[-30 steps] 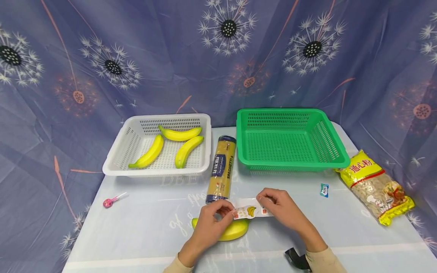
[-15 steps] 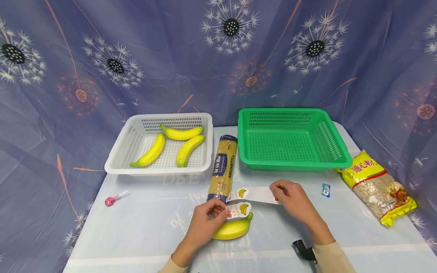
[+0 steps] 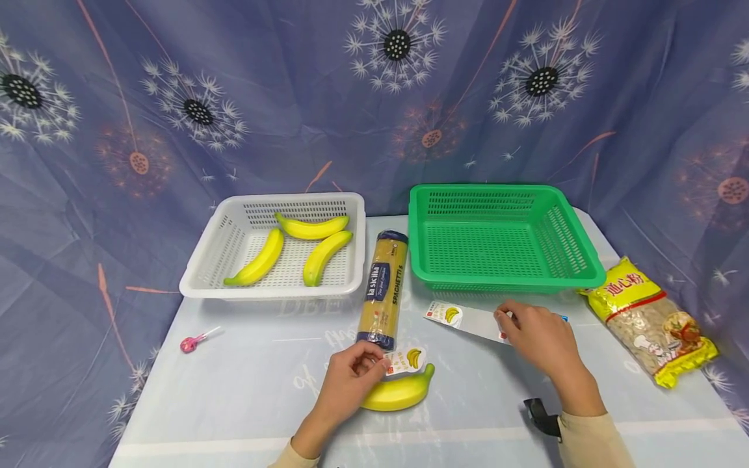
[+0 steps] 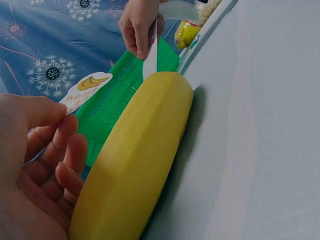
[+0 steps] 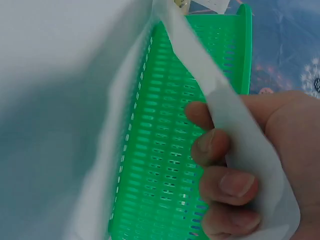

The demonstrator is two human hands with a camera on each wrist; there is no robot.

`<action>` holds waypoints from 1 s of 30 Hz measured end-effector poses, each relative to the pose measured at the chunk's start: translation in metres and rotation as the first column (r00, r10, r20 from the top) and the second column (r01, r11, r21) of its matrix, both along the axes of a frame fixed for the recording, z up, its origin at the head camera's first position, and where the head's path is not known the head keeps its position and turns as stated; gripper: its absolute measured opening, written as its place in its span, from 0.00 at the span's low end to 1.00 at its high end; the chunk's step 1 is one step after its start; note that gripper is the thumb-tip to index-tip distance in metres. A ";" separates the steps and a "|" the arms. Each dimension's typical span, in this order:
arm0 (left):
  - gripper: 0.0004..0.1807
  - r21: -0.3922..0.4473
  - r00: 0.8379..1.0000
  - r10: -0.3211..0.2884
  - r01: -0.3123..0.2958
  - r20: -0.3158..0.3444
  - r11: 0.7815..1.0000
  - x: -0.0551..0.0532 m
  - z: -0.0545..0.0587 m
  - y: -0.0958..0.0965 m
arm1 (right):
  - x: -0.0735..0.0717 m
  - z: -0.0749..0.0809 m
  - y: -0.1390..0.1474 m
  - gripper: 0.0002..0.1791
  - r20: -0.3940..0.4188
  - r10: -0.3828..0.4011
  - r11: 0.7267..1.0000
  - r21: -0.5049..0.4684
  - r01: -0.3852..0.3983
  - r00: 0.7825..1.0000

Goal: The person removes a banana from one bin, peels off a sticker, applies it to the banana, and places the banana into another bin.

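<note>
My left hand (image 3: 351,377) pinches a small white sticker (image 3: 407,361) with a banana picture between thumb and forefinger. Just below it, a yellow toy banana (image 3: 400,393) lies on the table; the left wrist view shows that banana (image 4: 135,155) close beside the curled lower fingers, with the sticker (image 4: 89,91) above them. Off to the right, my right hand (image 3: 541,335) grips one end of a white sticker strip (image 3: 480,323), whose free end carries another banana picture. In the right wrist view the strip's plain white back (image 5: 220,100) runs across the fingers.
Behind are a white basket (image 3: 272,296) with several bananas and a green basket (image 3: 503,283). A spaghetti pack (image 3: 383,286) lies between them. A pasta bag (image 3: 652,325) is at right, a pink lollipop (image 3: 188,344) at left. A small blue packet (image 3: 564,318) is mostly hidden behind my right hand.
The strip was between both hands; the sticker has come away from it in my left hand. My right hand has moved right with the strip, while the left has stayed above the banana.
</note>
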State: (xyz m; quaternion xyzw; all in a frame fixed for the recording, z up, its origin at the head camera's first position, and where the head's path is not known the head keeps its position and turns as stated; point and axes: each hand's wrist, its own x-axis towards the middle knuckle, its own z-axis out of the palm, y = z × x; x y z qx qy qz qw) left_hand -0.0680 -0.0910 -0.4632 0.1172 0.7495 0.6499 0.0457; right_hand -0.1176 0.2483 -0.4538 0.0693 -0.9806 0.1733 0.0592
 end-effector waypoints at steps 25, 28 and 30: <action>0.04 -0.043 1.000 0.008 -0.010 -0.027 0.999 0.003 0.001 0.000 | -0.002 -0.040 -0.035 0.14 0.021 0.177 0.917 -0.365 -0.158 0.984; 0.04 -0.056 0.996 0.019 -0.024 -0.083 0.998 0.003 -0.001 0.000 | 0.007 -0.031 -0.054 0.15 0.129 0.307 0.832 -0.518 -0.200 0.943; 0.04 -0.070 0.993 0.020 -0.028 -0.116 0.997 0.003 -0.002 0.001 | 0.013 -0.027 -0.067 0.17 0.194 0.388 0.773 -0.600 -0.204 0.901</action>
